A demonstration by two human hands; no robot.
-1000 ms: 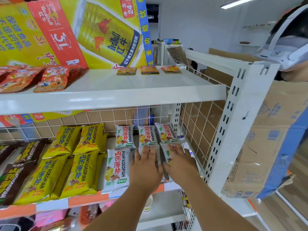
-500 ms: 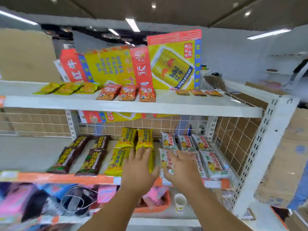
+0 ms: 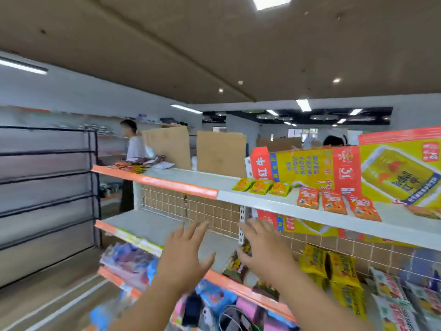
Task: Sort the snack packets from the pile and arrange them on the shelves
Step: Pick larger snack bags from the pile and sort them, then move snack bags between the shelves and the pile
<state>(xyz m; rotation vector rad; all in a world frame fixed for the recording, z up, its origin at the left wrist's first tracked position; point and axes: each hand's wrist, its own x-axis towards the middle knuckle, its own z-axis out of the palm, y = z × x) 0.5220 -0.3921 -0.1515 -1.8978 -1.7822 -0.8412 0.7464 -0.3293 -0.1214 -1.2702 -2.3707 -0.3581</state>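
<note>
My left hand (image 3: 185, 254) and my right hand (image 3: 261, 249) hover with spread, straight fingers in front of the middle shelf (image 3: 148, 225), holding nothing. Brown packets (image 3: 235, 267) lie on that shelf just under my right hand. Right of them lie yellow packets (image 3: 334, 271) and white packets (image 3: 391, 297). On the top shelf (image 3: 260, 199) sit small yellow-orange packets (image 3: 261, 186) and red packets (image 3: 334, 203) in front of a yellow and red poster (image 3: 358, 173).
A pile of packets (image 3: 133, 166) lies at the far left end of the top shelf. Cardboard panels (image 3: 219, 152) stand behind it. A person (image 3: 132, 149) stands beyond. A dark empty rack (image 3: 47, 182) fills the left. Colourful goods (image 3: 128, 261) fill the lower shelf.
My view has swung left and upward. Both hands lifted off the white packets and moved left, now hovering open by the brown packets and the bare part of the middle shelf.
</note>
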